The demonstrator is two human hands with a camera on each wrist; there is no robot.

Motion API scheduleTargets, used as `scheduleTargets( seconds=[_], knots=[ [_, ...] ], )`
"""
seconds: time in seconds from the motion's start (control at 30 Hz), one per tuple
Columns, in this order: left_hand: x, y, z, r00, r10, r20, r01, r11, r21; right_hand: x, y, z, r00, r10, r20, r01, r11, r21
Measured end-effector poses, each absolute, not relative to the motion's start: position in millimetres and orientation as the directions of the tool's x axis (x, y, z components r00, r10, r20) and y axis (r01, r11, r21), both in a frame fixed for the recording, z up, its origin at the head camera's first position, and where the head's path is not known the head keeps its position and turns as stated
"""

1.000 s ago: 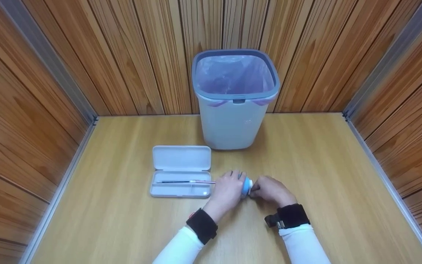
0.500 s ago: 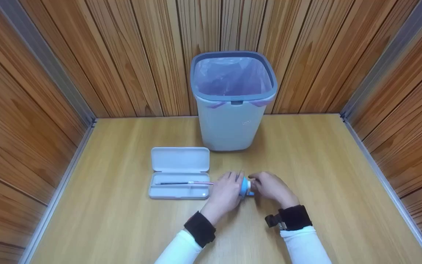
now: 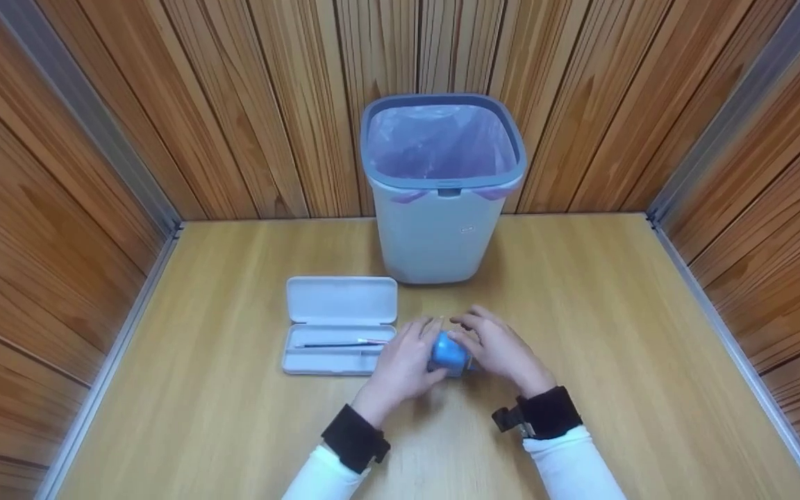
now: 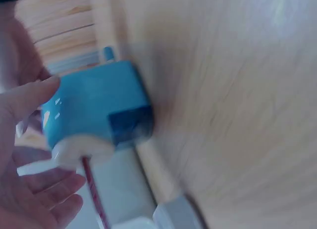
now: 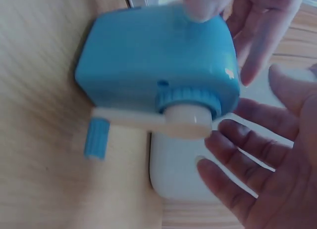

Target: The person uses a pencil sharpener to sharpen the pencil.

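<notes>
A blue hand-crank pencil sharpener [image 3: 450, 353] stands on the table between the two hands. Its white crank with a blue knob [image 5: 97, 138] shows in the right wrist view. My left hand [image 3: 400, 364] lies at its left side, fingers spread and thumb overlapping the blue body; whether the thumb touches is unclear. My right hand [image 3: 507, 351] is at the other side, fingers loosely bent, apart from the crank. A thin dark reddish pencil [image 4: 95, 192] meets the sharpener's white front. In the head view the pencil extends over the open pencil case [image 3: 334, 361], partly behind the left hand.
A pale grey bin [image 3: 438, 239] with a dark rim and plastic liner stands behind, against the slatted wooden wall [image 3: 268, 104]. The case's raised lid [image 3: 342, 300] lies back toward the bin. Wooden walls with metal edges enclose the table [image 3: 233, 430].
The left hand has shifted left and loosened from the sharpener, baring more of its blue body. The right hand has left the crank side and moved up and left.
</notes>
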State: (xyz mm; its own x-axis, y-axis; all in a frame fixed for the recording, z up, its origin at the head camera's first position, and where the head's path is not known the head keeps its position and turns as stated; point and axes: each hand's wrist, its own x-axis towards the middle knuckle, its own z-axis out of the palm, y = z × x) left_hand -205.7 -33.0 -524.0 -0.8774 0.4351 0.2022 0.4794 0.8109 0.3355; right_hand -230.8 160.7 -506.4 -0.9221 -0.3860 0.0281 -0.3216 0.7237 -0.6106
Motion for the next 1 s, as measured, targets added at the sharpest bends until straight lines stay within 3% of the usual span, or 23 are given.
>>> scheduleTargets(
  seconds=[0.2,0.47,0.7,1.0],
  knots=[
    [-205.2,-54.7,-520.4,-0.898,0.386,0.213,0.441,0.799,0.409,-226.3,148.4,-514.4,-0.903,-0.428,0.036,-0.366,0.724,-0.584],
    [-206.3,-60.4,-534.8,-0.872,0.379,0.308,0.466,0.835,0.291,-226.2,136.1,-530.0,-0.871,-0.489,0.048,-0.424,0.698,-0.577],
    [-211.4,-56.0,-542.4,-0.844,0.389,0.37,0.492,0.835,0.245,-229.7,134.8,-535.0,-0.88,-0.476,-0.013,-0.371,0.702,-0.608],
    [-215.5,-52.3,-548.1,-0.819,0.405,0.406,0.516,0.83,0.213,-229.6,130.8,-537.8,-0.885,-0.464,0.03,-0.398,0.721,-0.567]
  ],
)
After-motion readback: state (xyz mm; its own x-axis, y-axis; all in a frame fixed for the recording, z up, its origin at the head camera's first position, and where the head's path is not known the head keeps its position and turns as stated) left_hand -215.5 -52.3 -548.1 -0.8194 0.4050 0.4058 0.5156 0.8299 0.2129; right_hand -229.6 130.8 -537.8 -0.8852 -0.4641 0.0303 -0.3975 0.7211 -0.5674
